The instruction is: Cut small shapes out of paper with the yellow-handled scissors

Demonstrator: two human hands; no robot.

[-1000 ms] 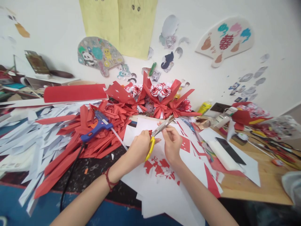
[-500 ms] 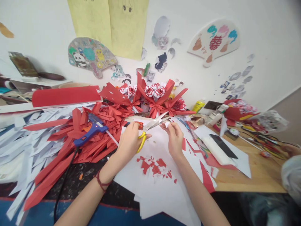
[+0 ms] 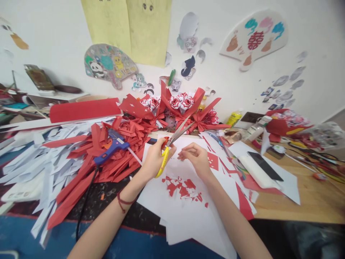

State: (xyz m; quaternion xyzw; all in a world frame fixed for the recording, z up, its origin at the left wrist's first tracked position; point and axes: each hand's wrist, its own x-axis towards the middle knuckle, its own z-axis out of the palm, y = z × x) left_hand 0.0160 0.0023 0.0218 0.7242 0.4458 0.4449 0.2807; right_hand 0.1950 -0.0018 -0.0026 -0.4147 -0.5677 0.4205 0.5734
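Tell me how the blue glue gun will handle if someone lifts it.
The glue gun would probably feel rigid, since its body looks like moulded plastic. Its black cord, trailing from the handle, may tug. The loose folded red strips beneath would likely shift.

A panda-decorated fan (image 3: 107,64) and yellow sheets (image 3: 149,36) hang on the white wall (image 3: 212,19).

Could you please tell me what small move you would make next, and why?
I would probably lower the right hand to the red scraps on the white paper and pick one up: the scissors in the left hand stand open with no paper visible in them, and I see no clear piece in the right hand, which is near the scraps.
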